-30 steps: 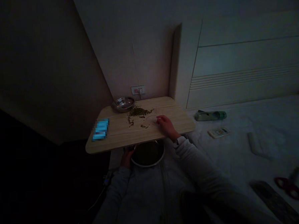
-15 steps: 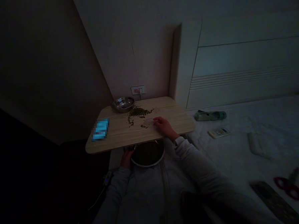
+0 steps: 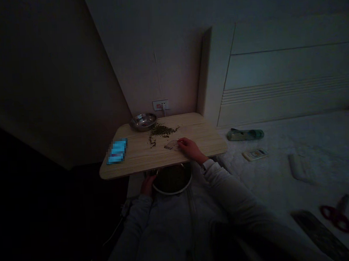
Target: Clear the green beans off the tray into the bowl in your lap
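My right hand (image 3: 189,148) rests on the wooden table top (image 3: 141,159), fingers curled against a small pale flat piece (image 3: 172,145) beside a small clump of dark green bits (image 3: 167,147). A larger heap of the same bits (image 3: 162,130) lies further back. My left hand (image 3: 148,185) grips the rim of a round white-rimmed bowl (image 3: 171,180), held just under the table's front edge. The room is very dim.
A steel bowl (image 3: 143,121) stands at the table's back left, a blue packet (image 3: 117,151) near its left edge. On the bed to the right lie a green bottle (image 3: 245,134), a small card (image 3: 255,154), a white roll (image 3: 297,167) and red scissors (image 3: 335,215).
My right hand has slid left and slightly toward me across the table, pushing the pale piece up to the small clump of bits. The left hand and bowl have stayed put.
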A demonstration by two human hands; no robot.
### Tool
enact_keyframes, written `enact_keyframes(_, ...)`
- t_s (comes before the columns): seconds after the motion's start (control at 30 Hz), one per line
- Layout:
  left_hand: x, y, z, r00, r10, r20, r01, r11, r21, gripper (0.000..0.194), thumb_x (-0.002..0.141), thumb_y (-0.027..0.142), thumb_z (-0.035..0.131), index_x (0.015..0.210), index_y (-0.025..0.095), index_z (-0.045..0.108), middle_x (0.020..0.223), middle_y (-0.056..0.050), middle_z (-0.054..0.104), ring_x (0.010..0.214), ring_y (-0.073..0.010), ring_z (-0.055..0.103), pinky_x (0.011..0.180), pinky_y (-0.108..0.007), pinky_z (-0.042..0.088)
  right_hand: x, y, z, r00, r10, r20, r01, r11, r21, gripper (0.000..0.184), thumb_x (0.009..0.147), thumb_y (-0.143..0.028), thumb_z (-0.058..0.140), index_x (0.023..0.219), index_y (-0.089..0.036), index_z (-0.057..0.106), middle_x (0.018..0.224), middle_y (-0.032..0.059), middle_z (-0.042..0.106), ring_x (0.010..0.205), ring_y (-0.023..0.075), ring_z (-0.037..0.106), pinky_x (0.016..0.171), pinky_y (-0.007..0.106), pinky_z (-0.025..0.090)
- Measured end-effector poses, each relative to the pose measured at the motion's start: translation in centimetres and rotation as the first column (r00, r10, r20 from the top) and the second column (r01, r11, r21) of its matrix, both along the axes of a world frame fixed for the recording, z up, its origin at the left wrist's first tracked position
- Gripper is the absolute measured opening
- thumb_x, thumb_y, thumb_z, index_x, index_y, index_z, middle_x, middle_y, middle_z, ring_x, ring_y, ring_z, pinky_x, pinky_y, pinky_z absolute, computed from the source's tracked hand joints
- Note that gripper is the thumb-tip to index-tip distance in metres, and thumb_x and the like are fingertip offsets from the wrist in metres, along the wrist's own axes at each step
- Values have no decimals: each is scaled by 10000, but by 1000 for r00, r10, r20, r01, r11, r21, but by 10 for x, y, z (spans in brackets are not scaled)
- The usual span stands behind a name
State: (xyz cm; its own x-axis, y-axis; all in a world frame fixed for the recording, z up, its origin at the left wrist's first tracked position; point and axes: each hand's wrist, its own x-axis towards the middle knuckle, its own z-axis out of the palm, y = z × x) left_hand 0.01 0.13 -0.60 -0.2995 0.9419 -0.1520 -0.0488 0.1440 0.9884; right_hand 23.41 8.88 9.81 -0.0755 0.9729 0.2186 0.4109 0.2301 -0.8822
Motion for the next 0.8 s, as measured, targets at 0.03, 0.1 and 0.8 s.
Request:
enact_keyframes(0.03,0,0,1,1000,4,2,-4,1000,-9,96,553,297,701,623,231,704,869,-74,741,1142,-330,593,1068,-451,367,0,0,-1,1000,-2,3,1,1000,8,153,822,-225,557,917,-194,672,759,14,700,741,148,633,748,286,489)
enact_keyframes(0.1,0,-1,4,1000,12,17,-11,999,-49,116,536,314,703,618,232,701,881,-74,743,1150,-342,587,1071,-464,366,0,0,-2,1000,0,11,0,1000,19,163,822,-227,554,927,-190,673,772,18,703,748,150,633,751,288,488)
enact_keyframes(0.8,1,-4,17,999,2,-40,-5,998,-58,33,550,225,670,567,244,692,856,-63,750,1126,-329,603,1068,-440,380,0,-3,3,1000,-1,11,1,1000,0,197,825,-252,553,959,-177,676,814,36,710,761,163,628,746,291,479)
